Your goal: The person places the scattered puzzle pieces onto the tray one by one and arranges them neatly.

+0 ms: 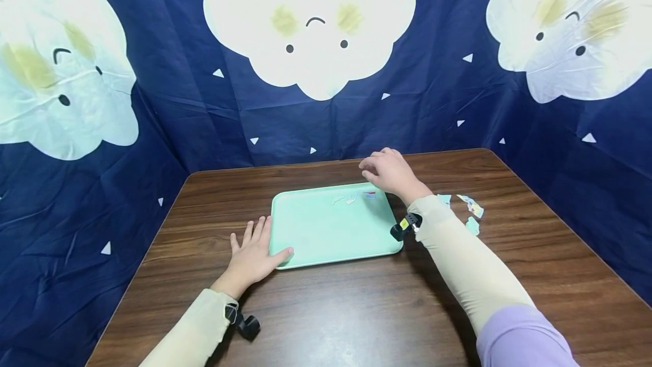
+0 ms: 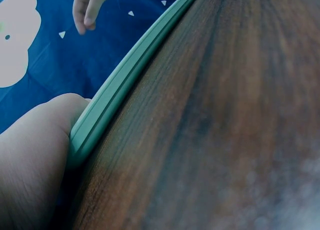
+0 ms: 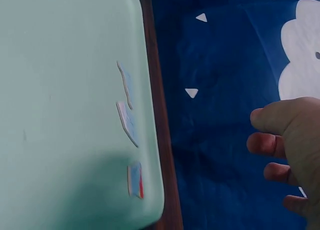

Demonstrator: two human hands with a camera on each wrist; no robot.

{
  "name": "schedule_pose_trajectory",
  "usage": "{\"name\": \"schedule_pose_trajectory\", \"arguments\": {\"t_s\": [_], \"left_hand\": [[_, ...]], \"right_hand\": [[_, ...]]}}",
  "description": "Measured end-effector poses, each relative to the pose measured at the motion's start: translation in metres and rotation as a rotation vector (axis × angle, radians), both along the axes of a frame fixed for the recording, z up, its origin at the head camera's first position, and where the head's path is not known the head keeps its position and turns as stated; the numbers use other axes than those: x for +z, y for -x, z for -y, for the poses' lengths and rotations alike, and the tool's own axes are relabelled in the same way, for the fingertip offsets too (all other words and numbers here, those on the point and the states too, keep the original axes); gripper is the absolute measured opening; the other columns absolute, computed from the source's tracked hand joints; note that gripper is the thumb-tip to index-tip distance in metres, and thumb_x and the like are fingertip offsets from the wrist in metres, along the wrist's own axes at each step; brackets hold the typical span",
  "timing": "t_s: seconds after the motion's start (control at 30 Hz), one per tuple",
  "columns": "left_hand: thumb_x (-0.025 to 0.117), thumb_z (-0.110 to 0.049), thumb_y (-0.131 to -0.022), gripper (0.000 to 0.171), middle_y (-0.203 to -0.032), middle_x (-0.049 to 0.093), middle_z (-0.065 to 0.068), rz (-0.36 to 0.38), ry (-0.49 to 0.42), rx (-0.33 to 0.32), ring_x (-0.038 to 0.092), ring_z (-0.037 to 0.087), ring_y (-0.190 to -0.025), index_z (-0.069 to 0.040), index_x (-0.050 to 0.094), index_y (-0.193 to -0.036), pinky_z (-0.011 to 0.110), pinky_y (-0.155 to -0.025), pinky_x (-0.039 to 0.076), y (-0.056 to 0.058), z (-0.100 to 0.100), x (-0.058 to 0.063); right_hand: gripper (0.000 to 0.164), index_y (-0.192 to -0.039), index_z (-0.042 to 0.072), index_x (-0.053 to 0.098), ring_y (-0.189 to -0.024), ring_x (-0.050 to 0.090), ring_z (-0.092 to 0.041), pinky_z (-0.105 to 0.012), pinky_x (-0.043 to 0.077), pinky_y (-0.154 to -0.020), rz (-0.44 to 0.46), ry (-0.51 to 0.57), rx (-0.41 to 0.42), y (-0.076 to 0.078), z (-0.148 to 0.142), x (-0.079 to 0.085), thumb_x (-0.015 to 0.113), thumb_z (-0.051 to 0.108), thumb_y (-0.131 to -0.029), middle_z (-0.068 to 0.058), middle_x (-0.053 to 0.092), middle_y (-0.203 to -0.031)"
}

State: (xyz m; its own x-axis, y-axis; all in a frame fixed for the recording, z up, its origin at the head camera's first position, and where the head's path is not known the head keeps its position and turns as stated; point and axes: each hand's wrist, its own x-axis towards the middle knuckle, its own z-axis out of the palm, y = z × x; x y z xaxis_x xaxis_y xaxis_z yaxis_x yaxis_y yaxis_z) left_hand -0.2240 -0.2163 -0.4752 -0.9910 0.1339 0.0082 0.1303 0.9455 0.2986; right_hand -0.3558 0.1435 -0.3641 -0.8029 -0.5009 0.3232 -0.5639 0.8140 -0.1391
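Observation:
A pale green tray [image 1: 326, 231] lies on the wooden table. My left hand [image 1: 253, 256] rests at its front left corner, fingers spread on the table and thumb across the rim. In the left wrist view the base of that thumb meets the tray's side [image 2: 107, 94]. My right hand [image 1: 389, 173] hovers over the back right corner, fingers loosely bent, nothing held in the right wrist view. Along the tray's far edge lie three small flat puzzle-like pieces: a thin bluish one [image 3: 126, 84], a pale one [image 3: 128, 124] and one with a red edge [image 3: 135, 180].
Right of the tray, partly behind my right forearm, several flat pieces lie on the table [image 1: 509, 231]: a light blue one [image 1: 444, 199], a patterned curved one [image 1: 475, 207] and a mint one [image 1: 472, 225]. A dark blue cloth with clouds [image 1: 311, 27] hangs around the table.

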Motion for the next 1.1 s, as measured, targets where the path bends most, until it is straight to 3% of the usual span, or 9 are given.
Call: {"name": "schedule_pose_trajectory", "arguments": {"t_s": [0.27,0.5,0.7,0.87,1.1], "left_hand": [[0.042,-0.083,-0.089,0.113,-0.168,0.01,0.02,-0.002,-0.002,0.002,0.002,0.044,-0.154,-0.005,0.008,-0.163,0.076,-0.11,-0.008,0.0,0.0,-0.002],[0.037,-0.086,-0.087,0.115,-0.168,0.01,0.02,-0.006,0.008,-0.005,0.002,0.044,-0.154,-0.005,0.008,-0.163,0.076,-0.11,-0.007,0.0,0.001,-0.004],[0.038,-0.087,-0.087,0.116,-0.168,0.01,0.02,-0.015,0.008,-0.01,0.002,0.045,-0.153,-0.005,0.008,-0.163,0.077,-0.11,-0.008,0.0,0.001,-0.002],[0.039,-0.084,-0.088,0.113,-0.168,0.01,0.02,-0.006,0.004,-0.007,0.002,0.045,-0.153,-0.005,0.008,-0.163,0.076,-0.11,-0.009,0.0,0.001,0.0],[0.039,-0.084,-0.089,0.112,-0.168,0.011,0.02,-0.009,0.001,-0.006,0.003,0.045,-0.153,-0.005,0.009,-0.163,0.076,-0.11,-0.008,-0.002,0.0,0.001]], "right_hand": [[0.026,-0.12,0.012,0.074,-0.106,0.058,-0.031,-0.05,0.043,-0.096,0.048,0.132,0.027,-0.011,-0.031,0.005,0.066,0.023,-0.098,-0.008,0.073,-0.107],[0.026,-0.121,0.009,0.073,-0.109,0.056,-0.033,-0.052,0.045,-0.094,0.094,0.218,-0.007,-0.025,-0.066,0.006,0.066,0.021,-0.099,-0.011,0.071,-0.112],[0.027,-0.12,0.005,0.071,-0.116,0.053,-0.037,-0.055,0.042,-0.099,0.106,0.321,-0.039,-0.033,-0.1,-0.002,0.068,0.018,-0.097,-0.015,0.071,-0.115],[0.029,-0.124,0.006,0.069,-0.12,0.051,-0.035,-0.057,0.045,-0.098,0.167,0.397,-0.076,-0.044,-0.123,-0.009,0.067,0.02,-0.099,-0.016,0.068,-0.121],[0.029,-0.123,0.004,0.069,-0.117,0.058,-0.035,-0.056,0.05,-0.093,0.158,0.45,-0.109,-0.053,-0.147,-0.024,0.068,0.02,-0.098,-0.017,0.068,-0.123]]}}
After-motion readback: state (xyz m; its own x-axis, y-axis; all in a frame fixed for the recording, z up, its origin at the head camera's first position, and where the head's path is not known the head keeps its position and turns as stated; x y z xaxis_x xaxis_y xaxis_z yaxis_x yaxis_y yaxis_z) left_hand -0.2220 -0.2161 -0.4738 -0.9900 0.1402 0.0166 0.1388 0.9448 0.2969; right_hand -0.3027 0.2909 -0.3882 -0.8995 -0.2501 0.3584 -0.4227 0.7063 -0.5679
